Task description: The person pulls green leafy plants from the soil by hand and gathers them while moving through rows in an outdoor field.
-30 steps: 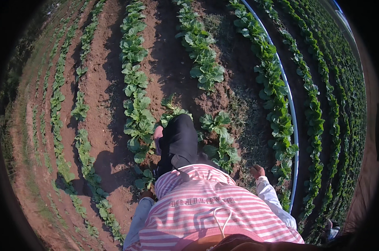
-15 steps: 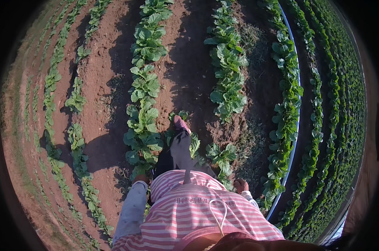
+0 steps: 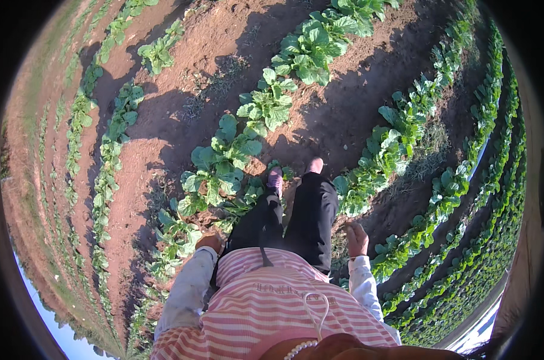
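My left hand (image 3: 209, 243) hangs low beside my left leg, close to the leafy green plants (image 3: 216, 174) of the row on that side. Its fingers are mostly hidden by the angle. On the other side, my right hand (image 3: 357, 239) hangs apart from my right thigh, fingers loosely extended and nothing visible in them. The nearest plants to it belong to the right-hand leafy row (image 3: 383, 150). My legs, in black trousers (image 3: 312, 219), stand between these two rows, one pink shoe (image 3: 315, 165) ahead of the other.
Brown soil (image 3: 299, 135) runs between the crop rows. Dry weeds (image 3: 431, 144) lie along the right row, and more weeds (image 3: 221, 75) grow at the upper left. A pale pipe (image 3: 479, 157) follows a row farther right. Low plants (image 3: 107, 180) line the left.
The view has turned, so the rows now slant toward the upper right. Both feet show now, where one showed before. My right hand has come further into view, farther from my body.
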`<state>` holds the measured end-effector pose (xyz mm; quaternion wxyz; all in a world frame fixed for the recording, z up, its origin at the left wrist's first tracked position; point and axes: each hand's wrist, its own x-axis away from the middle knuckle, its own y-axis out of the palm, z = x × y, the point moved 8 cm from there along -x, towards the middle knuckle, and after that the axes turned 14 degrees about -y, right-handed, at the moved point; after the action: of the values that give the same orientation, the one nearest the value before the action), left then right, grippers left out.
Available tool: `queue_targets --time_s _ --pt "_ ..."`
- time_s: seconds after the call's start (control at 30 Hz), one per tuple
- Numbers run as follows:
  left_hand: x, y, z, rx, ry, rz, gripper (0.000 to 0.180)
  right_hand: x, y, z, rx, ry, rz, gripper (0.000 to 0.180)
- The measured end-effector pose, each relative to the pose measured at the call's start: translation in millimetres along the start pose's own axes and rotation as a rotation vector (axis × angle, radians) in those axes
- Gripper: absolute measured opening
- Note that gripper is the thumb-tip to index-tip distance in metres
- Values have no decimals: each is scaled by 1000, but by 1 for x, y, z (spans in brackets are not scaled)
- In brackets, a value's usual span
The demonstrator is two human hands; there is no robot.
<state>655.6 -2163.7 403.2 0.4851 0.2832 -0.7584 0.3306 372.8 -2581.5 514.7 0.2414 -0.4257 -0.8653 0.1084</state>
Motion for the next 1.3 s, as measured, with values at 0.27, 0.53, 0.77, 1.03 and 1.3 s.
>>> queue_targets --time_s 0.27,0.53,0.77,1.03,1.3 --pt "47 14 38 392 -388 -169 36 -174 56 -40 119 -178 -498 16" --pt "38 42 142 896 -441 -136 29 -297 94 -35 197 -269 -746 15" --pt "-41 -4 155 1011 -322 -89 30 -291 131 -12 152 -158 -860 14" --pt "-186 25 132 1433 -378 60 31 -300 233 16 126 -196 -1019 14" --pt "-359 24 94 1306 -641 599 32 -363 385 86 14 -432 -1081 13"
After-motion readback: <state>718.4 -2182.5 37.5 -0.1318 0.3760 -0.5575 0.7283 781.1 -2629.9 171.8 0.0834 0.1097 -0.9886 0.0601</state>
